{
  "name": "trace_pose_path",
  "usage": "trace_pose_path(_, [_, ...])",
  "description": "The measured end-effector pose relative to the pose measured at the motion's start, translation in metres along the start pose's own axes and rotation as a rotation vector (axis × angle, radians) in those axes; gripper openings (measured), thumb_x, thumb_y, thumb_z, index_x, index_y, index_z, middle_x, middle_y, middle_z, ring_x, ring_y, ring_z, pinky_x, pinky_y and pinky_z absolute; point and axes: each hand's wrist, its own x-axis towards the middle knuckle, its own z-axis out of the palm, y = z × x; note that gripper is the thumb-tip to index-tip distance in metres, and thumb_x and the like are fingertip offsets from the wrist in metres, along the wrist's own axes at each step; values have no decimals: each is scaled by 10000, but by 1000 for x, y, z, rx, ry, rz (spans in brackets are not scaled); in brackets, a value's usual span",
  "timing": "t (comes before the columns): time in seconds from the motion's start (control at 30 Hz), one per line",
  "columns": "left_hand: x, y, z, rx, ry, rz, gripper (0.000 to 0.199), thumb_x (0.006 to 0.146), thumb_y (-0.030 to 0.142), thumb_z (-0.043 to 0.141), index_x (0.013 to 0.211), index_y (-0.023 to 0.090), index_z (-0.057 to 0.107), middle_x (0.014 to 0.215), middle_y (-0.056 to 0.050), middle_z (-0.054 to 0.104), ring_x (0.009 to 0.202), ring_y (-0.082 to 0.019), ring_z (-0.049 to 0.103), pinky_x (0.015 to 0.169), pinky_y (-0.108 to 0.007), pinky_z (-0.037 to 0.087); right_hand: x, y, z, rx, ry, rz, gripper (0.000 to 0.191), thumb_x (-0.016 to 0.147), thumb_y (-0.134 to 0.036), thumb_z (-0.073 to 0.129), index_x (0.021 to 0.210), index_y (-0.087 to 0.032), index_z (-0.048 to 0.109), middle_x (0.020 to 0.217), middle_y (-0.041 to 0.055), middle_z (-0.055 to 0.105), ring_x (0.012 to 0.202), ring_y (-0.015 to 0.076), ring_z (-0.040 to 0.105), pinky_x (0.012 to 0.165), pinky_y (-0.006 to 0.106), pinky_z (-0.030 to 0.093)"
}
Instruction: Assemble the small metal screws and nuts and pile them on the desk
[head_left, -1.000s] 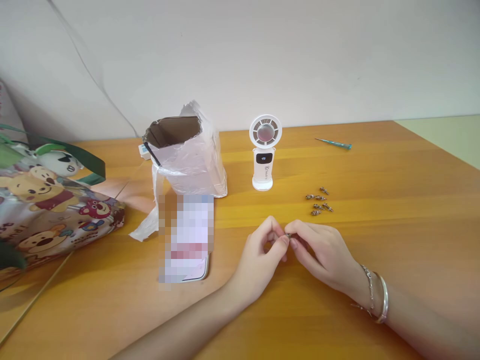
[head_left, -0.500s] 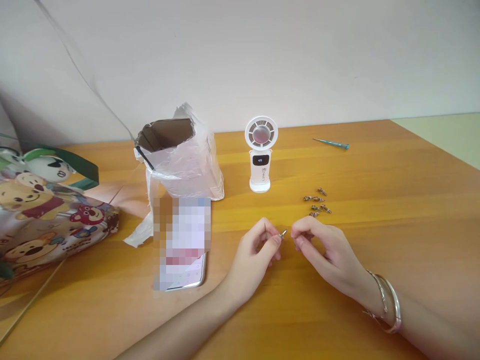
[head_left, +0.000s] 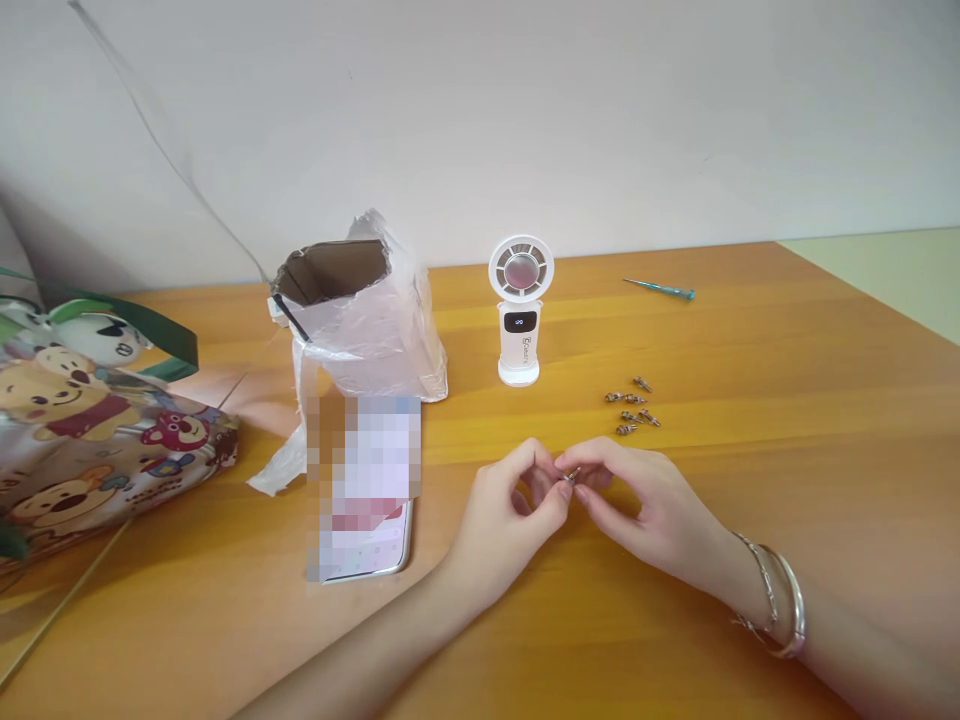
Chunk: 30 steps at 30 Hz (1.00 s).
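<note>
A small metal screw (head_left: 572, 476) is held up at the middle of the table, between the fingertips of both hands. My left hand (head_left: 517, 520) pinches its lower end with thumb and index finger. From the other side, my right hand (head_left: 649, 505) has its thumb and index finger closed around the same piece, so part of it is hidden. Behind my right hand lies a loose group of similar small screws (head_left: 631, 399), several in number, with darker collars on their shafts.
A white handheld fan (head_left: 519, 335) stands upright behind my hands. To its left is a cardboard box wrapped in white plastic (head_left: 390, 345), with a phone (head_left: 375, 555) in front. A thin screwdriver (head_left: 660, 289) lies at the back right. A cartoon-print bag (head_left: 112, 440) sits far left.
My right hand has moved left to my left hand, and its fingertips have closed on the screw. The left hand keeps its pinch. The loose screws stay where they were.
</note>
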Motion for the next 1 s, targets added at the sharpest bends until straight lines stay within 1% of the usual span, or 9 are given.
trace_pose_path(0.13, [1, 0, -1, 6, -20, -10, 99, 794, 247, 508, 730, 176, 484, 637, 28, 496, 629, -116, 456, 519, -200, 334, 2, 2, -3, -28, -34, 12, 159, 810, -124, 476, 927, -229, 505, 807, -10, 642, 715, 120, 607, 677, 254, 481])
trace_pose_path(0.23, [2, -1, -2, 2, -61, -7, 90, 795, 250, 512, 749, 173, 509, 661, 19, 517, 647, -120, 472, 527, -199, 339, 2, 4, -9, -31, -107, 6, 118, 820, -144, 474, 903, -227, 471, 800, -7, 638, 704, 121, 611, 654, 249, 477])
trace_pose_path(0.33, [3, -1, -4, -9, -129, 7, 92, 804, 241, 504, 748, 168, 516, 681, 15, 518, 654, -117, 468, 539, -201, 339, 2, 5, -13, -71, -186, 3, 51, 855, -197, 462, 875, -229, 428, 793, -13, 628, 684, 118, 604, 618, 236, 457])
trace_pose_path(0.47, [5, -1, -7, -52, -234, 11, 126, 808, 229, 498, 700, 162, 499, 673, 17, 513, 638, -109, 454, 541, -201, 327, 0, 4, -15, -153, -252, -3, 67, 872, -245, 454, 847, -233, 393, 709, -37, 597, 577, 108, 552, 549, 224, 403])
trace_pose_path(0.63, [7, -1, -8, -93, -288, 5, 138, 804, 224, 504, 684, 156, 498, 677, 12, 530, 630, -106, 446, 568, -208, 343, 0, 2, -11, -183, -255, -5, 105, 821, -199, 472, 821, -236, 373, 590, -79, 531, 455, 88, 451, 466, 206, 314])
trace_pose_path(0.83, [5, 0, -7, -62, -296, 24, 137, 796, 213, 495, 673, 154, 491, 641, 19, 500, 607, -101, 411, 553, -209, 318, -1, 0, -6, -185, -236, 6, 185, 753, -136, 467, 770, -244, 319, 543, -104, 458, 416, 79, 355, 431, 207, 253])
trace_pose_path(0.9, [5, 0, -6, -60, -288, 24, 134, 791, 203, 497, 667, 154, 483, 635, 22, 493, 595, -97, 406, 541, -205, 314, -2, -1, -5, -171, -237, 35, 189, 764, -145, 465, 763, -246, 305, 540, -104, 447, 420, 82, 345, 432, 209, 251])
trace_pose_path(1.0, [6, -1, -6, -54, -249, 34, 121, 792, 199, 502, 680, 156, 492, 636, 28, 496, 577, -87, 403, 525, -195, 313, -3, -3, -7, -97, -225, 102, 163, 809, -189, 465, 773, -245, 317, 578, -85, 474, 460, 90, 399, 456, 209, 299])
